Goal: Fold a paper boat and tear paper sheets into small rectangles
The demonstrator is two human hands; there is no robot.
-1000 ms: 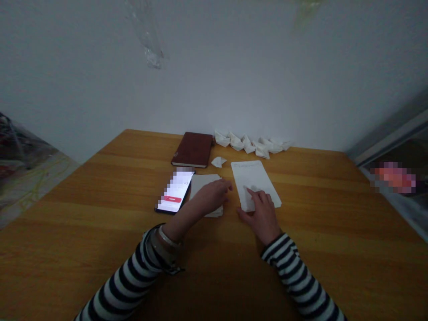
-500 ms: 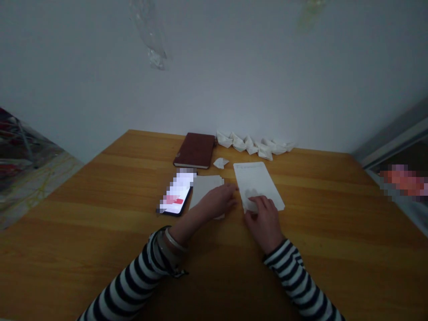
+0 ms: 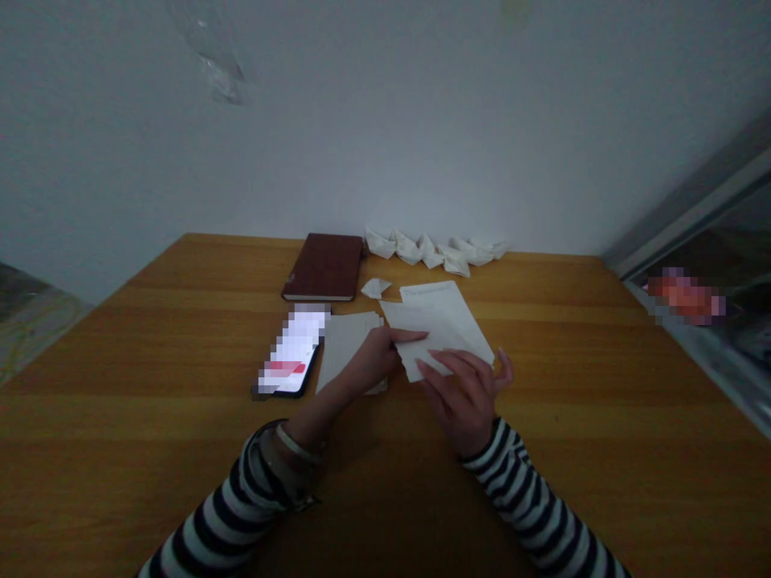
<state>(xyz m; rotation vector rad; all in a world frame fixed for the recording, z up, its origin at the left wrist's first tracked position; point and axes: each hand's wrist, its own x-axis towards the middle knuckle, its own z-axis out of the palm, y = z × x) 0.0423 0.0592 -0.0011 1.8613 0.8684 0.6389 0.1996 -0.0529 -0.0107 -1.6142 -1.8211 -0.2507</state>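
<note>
A white sheet of paper [image 3: 422, 313] is raised and turned at an angle between my two hands. My left hand [image 3: 377, 353] grips its left edge, with the index finger stretched over the top face. Across the lower right part, my right hand [image 3: 467, 393] holds the sheet with thumb and fingers close together, its outer fingers raised. Beneath lies another lined white sheet [image 3: 454, 297], partly covered. A small stack of white paper [image 3: 343, 337] rests under my left wrist, partly hidden by the hand.
Several folded white paper boats [image 3: 434, 253] line the back edge by the wall. One small folded paper piece [image 3: 376, 287] sits in front of them. A brown notebook [image 3: 325, 265] lies at the back left, and a lit phone [image 3: 295, 349] is left of the stack.
The top sheet has come up off the paper below and turned anticlockwise. My left hand has taken hold of its left edge, and my right hand has shifted over its lower part.
</note>
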